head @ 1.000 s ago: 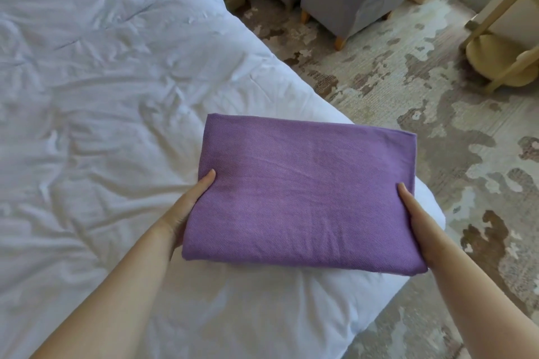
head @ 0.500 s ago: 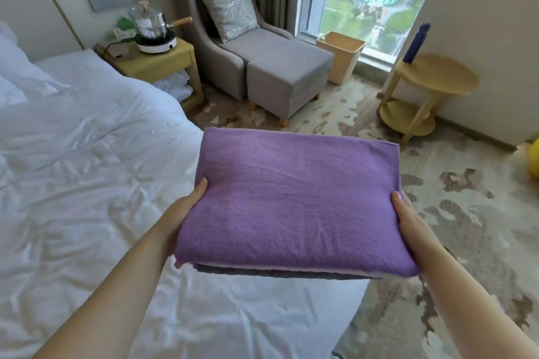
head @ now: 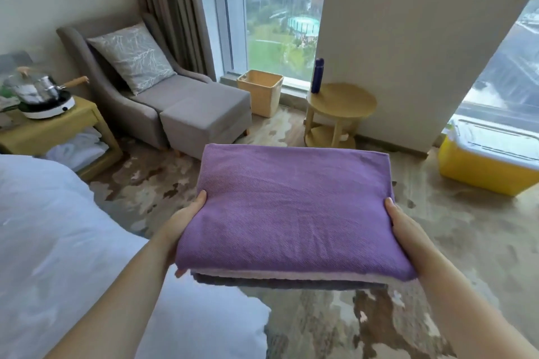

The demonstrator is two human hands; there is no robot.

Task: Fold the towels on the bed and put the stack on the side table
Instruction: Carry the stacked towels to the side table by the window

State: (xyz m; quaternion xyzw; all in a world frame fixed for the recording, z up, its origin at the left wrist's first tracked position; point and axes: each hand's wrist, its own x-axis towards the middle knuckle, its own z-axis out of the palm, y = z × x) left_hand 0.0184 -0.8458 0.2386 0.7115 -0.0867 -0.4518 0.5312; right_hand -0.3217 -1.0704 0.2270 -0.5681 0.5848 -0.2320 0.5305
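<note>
Patterned carpet (head: pixel 466 242) is seen past the bed (head: pixel 58 242). Folding is judged done. The stack of towels (head: pixel 291 213) is held above the floor, gripped at its sides by the left hand (head: pixel 180 224) and right hand (head: pixel 405 230), thumbs on top. A level carry to the round worktop (head: pixel 347 102), clear of the blue bottle (head: pixel 317 76), is called for next.

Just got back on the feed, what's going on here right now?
A person holds the stack of folded towels by its side edges, left hand and right hand, thumbs on top. A purple towel is uppermost, paler and grey layers beneath. The stack is in the air beside the bed, not yet on the round side table ahead by the window, where a blue bottle stands.
</note>
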